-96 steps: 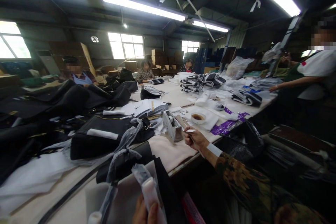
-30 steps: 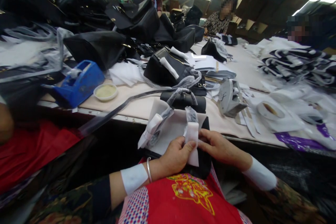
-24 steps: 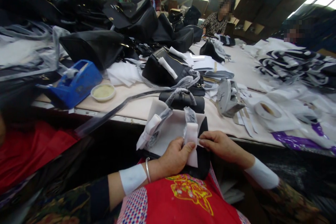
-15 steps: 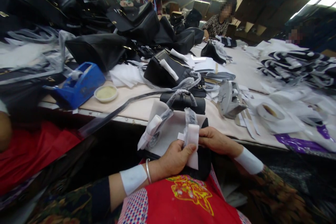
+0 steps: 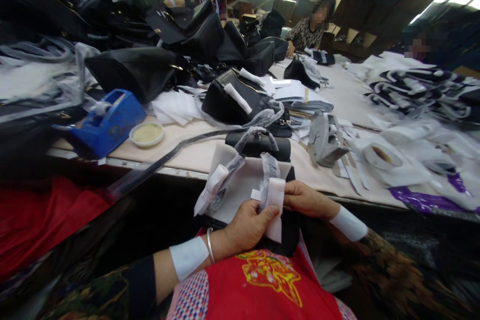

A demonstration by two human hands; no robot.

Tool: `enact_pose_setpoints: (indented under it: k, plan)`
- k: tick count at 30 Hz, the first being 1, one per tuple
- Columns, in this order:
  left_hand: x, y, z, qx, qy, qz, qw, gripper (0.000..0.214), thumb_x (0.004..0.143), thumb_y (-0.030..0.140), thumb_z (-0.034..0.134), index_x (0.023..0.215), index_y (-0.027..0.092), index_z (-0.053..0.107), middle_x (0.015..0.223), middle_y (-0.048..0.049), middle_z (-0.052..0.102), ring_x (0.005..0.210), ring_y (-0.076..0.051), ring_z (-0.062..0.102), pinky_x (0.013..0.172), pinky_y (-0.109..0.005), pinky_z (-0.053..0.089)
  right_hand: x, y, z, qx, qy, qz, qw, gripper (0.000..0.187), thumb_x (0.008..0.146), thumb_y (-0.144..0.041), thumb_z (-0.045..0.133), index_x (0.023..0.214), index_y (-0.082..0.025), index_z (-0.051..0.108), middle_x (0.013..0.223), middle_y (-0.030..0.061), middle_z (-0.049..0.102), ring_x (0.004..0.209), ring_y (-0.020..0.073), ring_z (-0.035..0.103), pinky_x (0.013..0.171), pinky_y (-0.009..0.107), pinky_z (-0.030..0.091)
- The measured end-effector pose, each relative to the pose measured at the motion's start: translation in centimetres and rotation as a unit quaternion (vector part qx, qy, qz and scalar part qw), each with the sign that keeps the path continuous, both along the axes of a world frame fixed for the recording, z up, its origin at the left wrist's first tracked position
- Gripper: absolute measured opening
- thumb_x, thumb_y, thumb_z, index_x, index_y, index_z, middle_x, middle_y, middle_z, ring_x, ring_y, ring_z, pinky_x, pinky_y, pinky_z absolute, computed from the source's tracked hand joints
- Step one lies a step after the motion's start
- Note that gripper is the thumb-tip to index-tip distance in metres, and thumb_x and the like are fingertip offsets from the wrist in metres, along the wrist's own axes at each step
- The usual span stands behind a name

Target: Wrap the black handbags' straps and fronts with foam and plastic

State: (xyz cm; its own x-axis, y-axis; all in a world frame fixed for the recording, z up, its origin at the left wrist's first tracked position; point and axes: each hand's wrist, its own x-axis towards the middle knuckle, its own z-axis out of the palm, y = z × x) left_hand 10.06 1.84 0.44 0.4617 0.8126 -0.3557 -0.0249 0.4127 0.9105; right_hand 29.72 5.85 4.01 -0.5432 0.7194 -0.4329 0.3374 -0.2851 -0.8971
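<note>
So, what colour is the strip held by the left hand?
The strip is white, clearest in the head view.

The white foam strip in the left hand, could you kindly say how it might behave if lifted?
The white foam strip probably bends easily, as it appears folded over the strap. It looks thin, so likely light. Its lower end, jutting past the left hand, may flop.

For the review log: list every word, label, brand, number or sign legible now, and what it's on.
None can be read.
Grey tape dispenser: dark mark on its side, too small to make out.
Red apron: yellow-edged design, no legible lettering.
Purple plastic: any print is too blurred to read.
</note>
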Motion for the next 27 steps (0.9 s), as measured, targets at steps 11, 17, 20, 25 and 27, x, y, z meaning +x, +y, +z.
enact_pose_setpoints:
  k: [11, 17, 20, 25, 27]
  plan:
    - [0.4, 0.0, -0.8, -0.018, -0.058, 0.039, 0.997, 0.059, 0.076, 0.063, 0.071, 0.094, 0.007, 0.071, 0.086, -0.0091, 0.068, 0.072, -0.017, 0.056, 0.066, -0.028, 0.045, 0.5, -0.1, 0.5, 0.16, -0.076, 0.091, 0.98, 0.03, 0.095, -0.039, 0.057, 0.097, -0.015, 0.076, 0.082, 0.0012, 0.069, 0.076, 0.0158, 0.061, 0.074, 0.027, 0.05]
    - [0.4, 0.2, -0.2, 0.024, -0.017, 0.033, 0.999, 0.052, 0.081, 0.06, 0.067, 0.092, 0.009, 0.073, 0.087, -0.0085, 0.069, 0.075, -0.019, 0.057, 0.064, -0.027, 0.045, 1.1, -1.4, 5.5, 0.512, -0.296, 0.085, 0.802, 0.021, 0.091, -0.024, 0.061, 0.109, -0.015, 0.068, 0.116, 0.0158, 0.065, 0.102, 0.0276, 0.062, 0.088, 0.04, 0.051]
    - [0.4, 0.1, 0.1, 0.034, -0.005, 0.033, 0.999, 0.052, 0.082, 0.06, 0.065, 0.092, 0.01, 0.073, 0.089, -0.0092, 0.07, 0.077, -0.02, 0.058, 0.064, -0.028, 0.045, 0.8, -1.3, 7.6, 0.611, -0.334, 0.112, 0.709, 0.024, 0.091, -0.022, 0.062, 0.114, -0.015, 0.066, 0.142, 0.0196, 0.051, 0.128, 0.036, 0.049, 0.103, 0.051, 0.042]
    - [0.4, 0.1, 0.5, 0.051, 0.007, 0.015, 0.999, 0.054, 0.085, 0.061, 0.061, 0.096, 0.009, 0.071, 0.088, -0.0089, 0.069, 0.074, -0.019, 0.057, 0.063, -0.028, 0.044, -0.6, -0.4, 8.0, 0.625, -0.323, 0.215, 0.678, 0.033, 0.093, -0.019, 0.062, 0.125, -0.026, 0.063, 0.154, 0.0097, 0.043, 0.145, 0.0346, 0.032, 0.111, 0.053, 0.031]
    - [0.2, 0.1, 0.6, 0.073, 0.023, 0.005, 0.997, 0.054, 0.088, 0.061, 0.058, 0.096, 0.009, 0.07, 0.086, -0.0076, 0.069, 0.073, -0.018, 0.056, 0.062, -0.027, 0.043, -1.2, 0.0, 7.4, 0.608, -0.308, 0.265, 0.682, 0.032, 0.096, -0.019, 0.058, 0.126, -0.029, 0.064, 0.153, 0.0072, 0.047, 0.147, 0.033, 0.03, 0.112, 0.053, 0.03]
